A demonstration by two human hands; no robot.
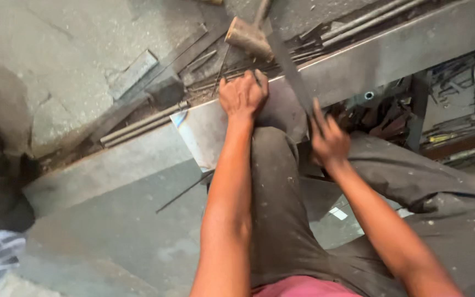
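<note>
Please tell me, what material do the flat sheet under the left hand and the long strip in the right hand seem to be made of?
The flat sheet looks like bare metal: smooth grey with a dull shine and a crisp thin edge. The long strip in the right hand seems to be darker metal, matte, perhaps steel; motion blur leaves its finish open.

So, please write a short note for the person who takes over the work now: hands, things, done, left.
Left hand: pressing down on the metal sheet at the beam edge; whether it grips cannot be told.
Right hand: shut on a long flat bar, raised over the sheet.
Hammer: lies on the beam beyond the left hand, untouched.
Knee holds the sheet.
Done: sheet set in place. Left: cannot be told.
</note>
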